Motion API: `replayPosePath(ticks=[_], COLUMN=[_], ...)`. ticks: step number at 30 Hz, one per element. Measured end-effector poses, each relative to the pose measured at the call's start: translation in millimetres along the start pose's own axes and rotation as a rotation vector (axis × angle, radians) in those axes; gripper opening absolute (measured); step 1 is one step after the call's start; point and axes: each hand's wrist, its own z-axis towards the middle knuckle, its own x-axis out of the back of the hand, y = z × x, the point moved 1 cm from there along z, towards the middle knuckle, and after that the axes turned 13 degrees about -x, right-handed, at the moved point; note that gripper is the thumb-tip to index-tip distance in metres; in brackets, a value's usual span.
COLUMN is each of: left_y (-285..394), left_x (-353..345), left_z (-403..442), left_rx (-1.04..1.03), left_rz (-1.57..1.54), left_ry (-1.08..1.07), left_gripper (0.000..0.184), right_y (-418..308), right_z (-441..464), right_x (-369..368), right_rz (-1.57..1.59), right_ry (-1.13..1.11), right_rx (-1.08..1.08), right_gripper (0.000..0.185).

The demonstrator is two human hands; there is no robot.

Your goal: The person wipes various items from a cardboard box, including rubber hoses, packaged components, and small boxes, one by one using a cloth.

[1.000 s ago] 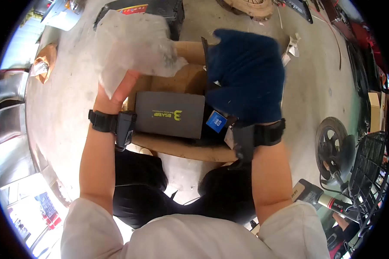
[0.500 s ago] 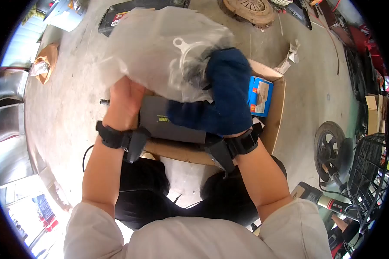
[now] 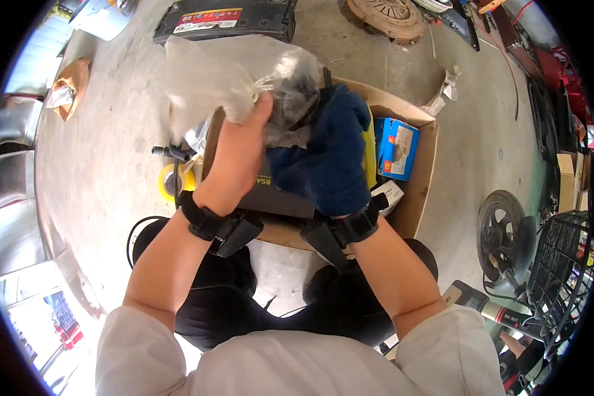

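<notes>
A clear plastic bag (image 3: pixel 211 72) with a dark part inside hangs above the open cardboard box (image 3: pixel 429 158). My left hand (image 3: pixel 241 148) is closed on the gathered plastic, thumb pointing up. Dark blue fabric (image 3: pixel 340 145) covers my right hand from the wrist forward; I cannot tell whether it is a glove or a cloth. That covered hand presses round the right side of the bag, by the dark part, its fingers hidden. Beneath both hands lies a dark grey box (image 3: pixel 280 198) with yellow-green lettering.
Inside the cardboard box are a blue carton (image 3: pixel 397 148) and a small white box (image 3: pixel 386 195). A black battery (image 3: pixel 224 20) stands beyond it, near a rusty clutch plate (image 3: pixel 384 20). Yellow tape (image 3: pixel 171 181) lies left; a wheel (image 3: pixel 501 228) lies right.
My left hand has moved right, from the bag's left edge to its gathered middle. The bag and right hand have shifted slightly, uncovering the battery label and the tape.
</notes>
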Motion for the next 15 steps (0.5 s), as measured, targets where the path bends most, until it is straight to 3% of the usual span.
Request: replayPosePath(ticks=[1, 3, 4, 8, 10, 11, 12, 14, 15], left_y=[-6, -11, -13, 2, 12, 15, 19, 25, 25], left_x=[4, 1, -5, -10, -7, -5, -3, 0, 2], left_z=[-5, -17, -24, -34, -33, -32, -29, -27, -23], left_rx=[-0.112, -0.391, -0.544, -0.777, -0.848, -0.865, -0.846, -0.676, -0.453], left_rz=[0.255, 0.617, 0.736, 0.908, 0.947, 0.961, 0.958, 0.877, 0.783], left_ry=[-0.126, -0.362, -0.464, -0.683, -0.699, -0.680, -0.647, -0.590, -0.542], left_gripper=[0.034, 0.033, 0.032, 0.030, 0.029, 0.029, 0.029, 0.028, 0.030], right_y=[4, 6, 5, -2, 2, 8, -3, -26, -38], right_z=[-2, -4, -2, 16, 31, 42, 40, 36, 33], right_x=[-3, -3, -1, 5, 14, 28, 29, 31, 30], right_rz=[0.179, 0.131, -0.098, -1.025, -0.678, -0.102, 0.077, 0.443, 0.552], right_ry=[-0.036, 0.011, 0.096, 0.426, 0.409, 0.299, 0.256, 0.198, 0.147], right_rx=[-0.067, -0.133, -0.131, -0.120, -0.185, -0.243, -0.280, -0.360, -0.403], right_gripper=[0.029, 0.032, 0.033, 0.036, 0.039, 0.040, 0.038, 0.036, 0.034])
